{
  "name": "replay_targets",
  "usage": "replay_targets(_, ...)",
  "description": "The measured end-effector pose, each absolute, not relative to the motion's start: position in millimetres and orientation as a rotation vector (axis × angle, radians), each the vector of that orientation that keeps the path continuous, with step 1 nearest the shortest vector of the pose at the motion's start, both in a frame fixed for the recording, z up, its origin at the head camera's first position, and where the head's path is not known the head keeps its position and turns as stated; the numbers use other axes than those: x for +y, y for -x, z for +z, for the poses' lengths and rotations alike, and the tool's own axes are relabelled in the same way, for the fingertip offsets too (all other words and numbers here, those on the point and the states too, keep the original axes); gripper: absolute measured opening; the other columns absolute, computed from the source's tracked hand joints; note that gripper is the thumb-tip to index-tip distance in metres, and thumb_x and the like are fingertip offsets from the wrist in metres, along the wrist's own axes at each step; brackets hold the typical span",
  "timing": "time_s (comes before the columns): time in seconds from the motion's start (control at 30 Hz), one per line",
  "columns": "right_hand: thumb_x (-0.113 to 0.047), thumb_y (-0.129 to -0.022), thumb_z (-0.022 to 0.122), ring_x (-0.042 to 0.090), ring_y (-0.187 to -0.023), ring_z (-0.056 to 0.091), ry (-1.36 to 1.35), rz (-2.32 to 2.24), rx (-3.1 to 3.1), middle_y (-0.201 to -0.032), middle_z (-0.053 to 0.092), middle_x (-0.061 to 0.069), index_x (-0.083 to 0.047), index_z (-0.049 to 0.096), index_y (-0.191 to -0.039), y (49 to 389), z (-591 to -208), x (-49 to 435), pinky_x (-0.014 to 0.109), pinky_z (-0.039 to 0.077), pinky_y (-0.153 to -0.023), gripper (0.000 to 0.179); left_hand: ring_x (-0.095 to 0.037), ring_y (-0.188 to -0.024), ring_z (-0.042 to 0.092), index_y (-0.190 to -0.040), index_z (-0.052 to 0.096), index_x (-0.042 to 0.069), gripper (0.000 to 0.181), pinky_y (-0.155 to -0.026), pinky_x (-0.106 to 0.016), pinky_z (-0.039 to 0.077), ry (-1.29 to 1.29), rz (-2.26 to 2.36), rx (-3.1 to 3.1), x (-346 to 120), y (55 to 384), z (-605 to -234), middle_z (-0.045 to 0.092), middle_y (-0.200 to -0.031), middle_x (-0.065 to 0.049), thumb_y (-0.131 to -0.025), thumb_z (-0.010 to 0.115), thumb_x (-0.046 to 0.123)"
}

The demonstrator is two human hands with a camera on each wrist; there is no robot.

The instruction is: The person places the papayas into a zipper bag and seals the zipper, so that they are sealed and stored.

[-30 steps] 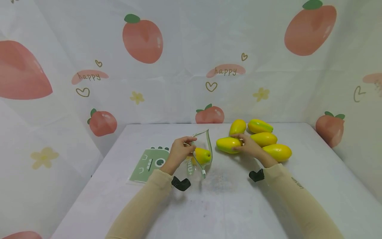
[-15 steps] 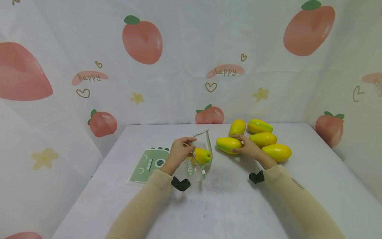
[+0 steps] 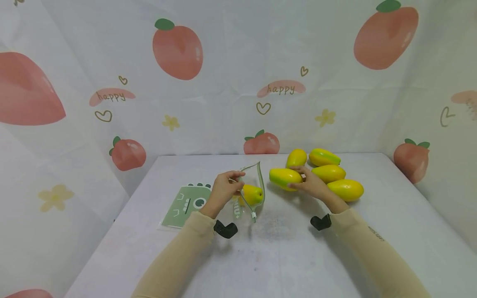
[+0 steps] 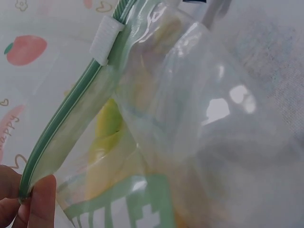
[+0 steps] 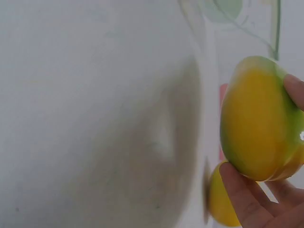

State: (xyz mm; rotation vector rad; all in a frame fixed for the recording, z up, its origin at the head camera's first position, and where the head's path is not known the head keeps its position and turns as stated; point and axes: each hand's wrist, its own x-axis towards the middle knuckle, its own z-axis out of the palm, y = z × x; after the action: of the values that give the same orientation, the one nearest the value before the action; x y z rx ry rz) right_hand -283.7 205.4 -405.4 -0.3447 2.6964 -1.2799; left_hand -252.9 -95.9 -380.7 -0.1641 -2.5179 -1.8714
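My left hand [image 3: 226,188] pinches the rim of a clear zip bag [image 3: 262,182] with a green edge and a white slider [image 4: 105,40]. The bag's mouth gapes to the right, and a yellow-green papaya [image 3: 253,194] lies inside it. With thumb and fingers my right hand [image 3: 312,184] grips another papaya [image 3: 285,179], to the right of the bag. In the right wrist view that held papaya [image 5: 259,118] shows fingertips underneath and a thumb on its upper side.
Several more papayas lie behind and right of my right hand, among them one at the front [image 3: 346,190]. A green bag with a cartoon face [image 3: 186,207] lies flat on the table [image 3: 261,265] at left. A fruit-printed cloth [image 3: 223,103] hangs behind.
The papaya in my right hand has risen slightly and tilted a little. My left hand and the bag have stayed in place.
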Motion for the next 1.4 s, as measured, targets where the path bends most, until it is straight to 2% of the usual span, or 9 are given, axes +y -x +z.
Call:
replay_targets(0.23,-0.036,-0.087,0.071,0.044,-0.123,0.048,0.406,-1.363,2.694,-0.148,0.036,0.021,-0.009,0.035,-0.147,275.0,-391.0,202.9,0.052,0.048,-0.097,0.075,-0.014,-0.069,0.057,-0.111,0.071,0.004,0.026,-0.065,-0.030,0.061,0.169,-1.885,-2.512,-95.4,252.5,-380.6,0.054,-0.090,-0.007,-0.085,0.066,0.000)
replay_targets(0.5,-0.037,-0.088,0.070,0.046,-0.123,0.047,0.463,-1.382,2.723,-0.146,0.040,0.021,-0.011,0.036,-0.147,266.2,-379.3,197.5,0.053,0.050,-0.095,0.073,-0.014,-0.068,0.057,-0.111,0.071,0.004,0.026,-0.065,-0.030,0.061,0.170,-1.872,-2.511,-95.5,252.9,-380.9,0.055,-0.089,-0.007,-0.086,0.066,0.000)
replay_targets(0.7,-0.036,-0.087,0.070,0.042,-0.121,0.049,0.491,-1.430,2.718,-0.146,0.041,0.018,-0.012,0.037,-0.146,254.9,-369.4,190.1,0.052,0.051,-0.096,0.072,-0.014,-0.067,0.057,-0.111,0.071,0.004,0.026,-0.064,-0.030,0.061,0.166,-1.867,-2.514,-96.2,253.2,-380.5,0.055,-0.088,-0.007,-0.086,0.066,0.000)
replay_targets(0.83,-0.030,-0.087,0.072,0.039,-0.117,0.052,0.572,-1.488,2.705,-0.146,0.041,0.015,-0.012,0.040,-0.145,246.4,-366.4,185.0,0.051,0.050,-0.097,0.069,-0.014,-0.068,0.057,-0.111,0.071,0.004,0.026,-0.064,-0.030,0.061,0.168,-1.865,-2.513,-96.5,253.7,-380.3,0.055,-0.089,-0.007,-0.086,0.066,0.001)
replay_targets(0.97,-0.028,-0.087,0.072,0.040,-0.117,0.054,0.642,-1.490,2.696,-0.147,0.041,0.015,-0.011,0.041,-0.144,238.7,-368.6,179.6,0.051,0.051,-0.097,0.067,-0.014,-0.068,0.057,-0.111,0.071,0.004,0.026,-0.064,-0.030,0.061,0.168,-1.842,-2.517,-97.1,253.2,-379.8,0.055,-0.090,-0.008,-0.086,0.066,0.001)
replay_targets(1.23,-0.024,-0.086,0.073,0.040,-0.116,0.055,0.702,-1.487,2.649,-0.144,0.044,0.015,-0.011,0.044,-0.142,225.2,-379.4,170.9,0.046,0.054,-0.093,0.064,-0.014,-0.069,0.058,-0.112,0.070,0.004,0.026,-0.065,-0.030,0.061,0.178,-1.844,-2.512,-98.4,250.7,-378.2,0.055,-0.090,-0.008,-0.086,0.066,0.002)
replay_targets(1.4,-0.027,-0.085,0.074,0.034,-0.114,0.055,0.721,-1.469,2.603,-0.144,0.046,0.012,-0.012,0.046,-0.141,219.4,-383.8,164.2,0.038,0.055,-0.091,0.064,-0.013,-0.068,0.057,-0.112,0.070,0.004,0.026,-0.064,-0.030,0.061,0.201,-1.852,-2.491,-98.6,249.7,-379.0,0.054,-0.088,-0.007,-0.086,0.065,0.001)
